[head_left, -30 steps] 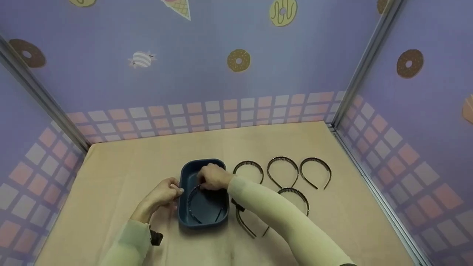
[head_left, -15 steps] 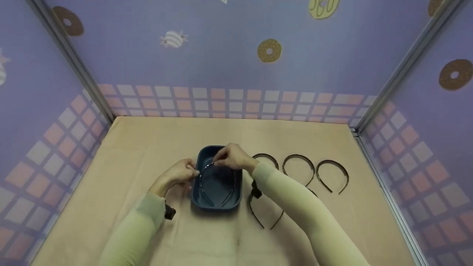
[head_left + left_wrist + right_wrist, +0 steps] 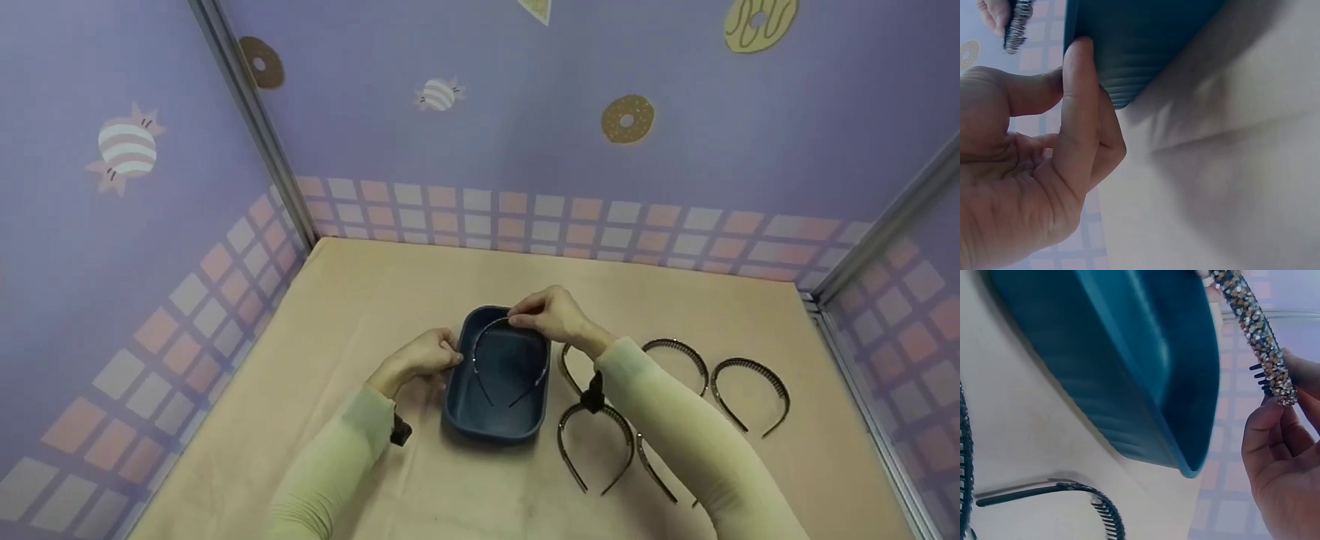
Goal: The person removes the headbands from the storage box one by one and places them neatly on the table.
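Note:
My right hand (image 3: 551, 315) pinches the top of a dark headband (image 3: 475, 361) and holds it up over the blue plastic bin (image 3: 457, 424), its two ends pointing toward me. In the right wrist view, the headband (image 3: 1258, 332) is covered with sparkling stones and has comb teeth on its inner side; thumb and fingers grip it above the bin's rim. My left hand (image 3: 424, 352) pinches the bin's left rim. From the left wrist view, its fingers (image 3: 1075, 107) press the bin's outer wall (image 3: 1134, 50) while the thumb lies at the rim.
Several more headbands lie on the cloth-covered table right of the bin, among them one near headband (image 3: 562, 429) and one at the far right (image 3: 785, 394). My right forearm (image 3: 675, 420) covers parts of some. Patterned walls (image 3: 525, 135) enclose the table at the back and sides.
The right hand has risen out of the bin with the headband, which now hangs higher over it. The left hand stays at the rim. The head view has turned left.

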Tool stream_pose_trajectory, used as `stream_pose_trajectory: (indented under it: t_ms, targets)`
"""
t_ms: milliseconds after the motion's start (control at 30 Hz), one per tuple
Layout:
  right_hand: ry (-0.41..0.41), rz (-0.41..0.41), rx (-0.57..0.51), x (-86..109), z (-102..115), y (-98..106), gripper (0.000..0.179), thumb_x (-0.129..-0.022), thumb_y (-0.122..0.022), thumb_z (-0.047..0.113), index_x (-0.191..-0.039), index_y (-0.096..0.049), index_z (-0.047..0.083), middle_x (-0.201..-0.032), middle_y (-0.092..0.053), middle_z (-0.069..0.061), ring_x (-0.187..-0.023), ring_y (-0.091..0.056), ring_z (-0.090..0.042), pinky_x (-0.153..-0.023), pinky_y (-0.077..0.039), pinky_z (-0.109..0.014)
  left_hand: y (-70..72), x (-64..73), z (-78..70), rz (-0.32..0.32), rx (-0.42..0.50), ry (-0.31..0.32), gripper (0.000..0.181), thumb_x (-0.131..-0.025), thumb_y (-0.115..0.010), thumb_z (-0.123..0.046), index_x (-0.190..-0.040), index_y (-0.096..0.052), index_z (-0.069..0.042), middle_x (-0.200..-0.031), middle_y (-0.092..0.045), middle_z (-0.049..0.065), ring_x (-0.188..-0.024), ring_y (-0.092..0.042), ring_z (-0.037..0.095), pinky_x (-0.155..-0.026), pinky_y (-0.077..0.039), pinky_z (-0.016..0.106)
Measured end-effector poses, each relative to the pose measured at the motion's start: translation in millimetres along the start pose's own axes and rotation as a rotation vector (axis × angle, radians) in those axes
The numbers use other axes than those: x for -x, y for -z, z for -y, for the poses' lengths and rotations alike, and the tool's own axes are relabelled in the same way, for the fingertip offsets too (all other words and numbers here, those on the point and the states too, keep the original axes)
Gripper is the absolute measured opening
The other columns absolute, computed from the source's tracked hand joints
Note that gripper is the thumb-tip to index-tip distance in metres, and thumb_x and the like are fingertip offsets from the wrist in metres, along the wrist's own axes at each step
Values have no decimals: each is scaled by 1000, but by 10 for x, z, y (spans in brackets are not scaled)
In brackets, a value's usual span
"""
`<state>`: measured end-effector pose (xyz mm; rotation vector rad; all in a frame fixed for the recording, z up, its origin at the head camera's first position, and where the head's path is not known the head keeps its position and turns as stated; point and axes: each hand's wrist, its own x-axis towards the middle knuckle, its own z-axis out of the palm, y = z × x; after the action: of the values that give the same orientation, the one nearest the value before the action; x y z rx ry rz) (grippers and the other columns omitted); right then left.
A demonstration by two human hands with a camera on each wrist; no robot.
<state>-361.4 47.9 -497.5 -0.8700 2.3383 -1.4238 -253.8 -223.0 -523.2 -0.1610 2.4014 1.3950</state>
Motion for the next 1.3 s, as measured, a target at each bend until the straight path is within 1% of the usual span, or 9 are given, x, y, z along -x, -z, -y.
stream_pose_trajectory:
  t_ms: [133,200,367,600,667,833,1000,1100,1300]
  targets:
    - [8,18,-31,47,56,-67,15,-99,-87,13,-112,-89,5,-115,-87,-13,-94,-75,-3,-80,-59,-14,40,109,94,-2,8,9,8,-105,-65,-6,-109,-59,-4,-79,-53,-2,-60,-60,12,-53,-59,24]
    - [11,21,-36,62,87,-58,15,-99,-86,12,-112,-89,4,-115,-87,-13,-94,-75,-3,-80,-59,-15,54,133,105,2,8,8,9,-105,-66,-7,-111,-59,-4,-80,-55,-1,-61,-61,12,-54,-59,24]
    - [5,15,-61,75,133,42,15,-98,-86,9,-111,-88,2,-111,-87,-12,-88,-73,-3,-76,-59,-16,95,117,79,5,0,-1,11,-106,-67,-8,-112,-60,-4,-85,-58,1,-69,-62,15,-57,-62,26]
    - [25,36,-69,53,210,155,18,-101,-84,12,-114,-87,1,-110,-87,-8,-88,-71,-2,-78,-56,-16,251,157,69,-21,2,19,13,-106,-66,-7,-114,-57,-3,-84,-57,0,-71,-61,15,-58,-62,27]
    - [24,32,-71,78,210,204,17,-101,-84,11,-114,-87,0,-109,-87,-8,-88,-71,-2,-79,-56,-15,267,168,70,-14,2,19,13,-106,-66,-8,-114,-58,-3,-84,-58,0,-71,-62,14,-60,-63,28]
    - [7,30,-116,170,164,334,17,-101,-82,5,-115,-85,-4,-109,-86,-10,-85,-71,-2,-77,-56,-15,275,195,91,18,15,28,13,-109,-65,-10,-115,-56,-4,-84,-58,1,-69,-64,14,-62,-63,29]
    - [22,15,-130,223,93,500,19,-102,-80,2,-118,-82,-8,-109,-86,-9,-84,-71,0,-78,-57,-13,289,193,101,-2,7,25,11,-108,-64,-10,-112,-55,-5,-82,-57,1,-70,-64,15,-63,-63,29]
    - [13,-2,-121,294,39,633,20,-102,-80,3,-118,-82,-9,-107,-85,-6,-83,-69,1,-77,-57,-14,278,180,94,-3,8,17,11,-108,-65,-10,-111,-55,-5,-83,-56,0,-71,-63,15,-62,-62,29]
    - [-57,-21,-93,475,-109,896,23,-104,-80,8,-121,-82,-6,-100,-83,6,-81,-67,-1,-75,-56,-15,262,169,86,0,16,25,11,-107,-65,-7,-111,-55,-4,-82,-56,0,-73,-61,15,-60,-63,28]
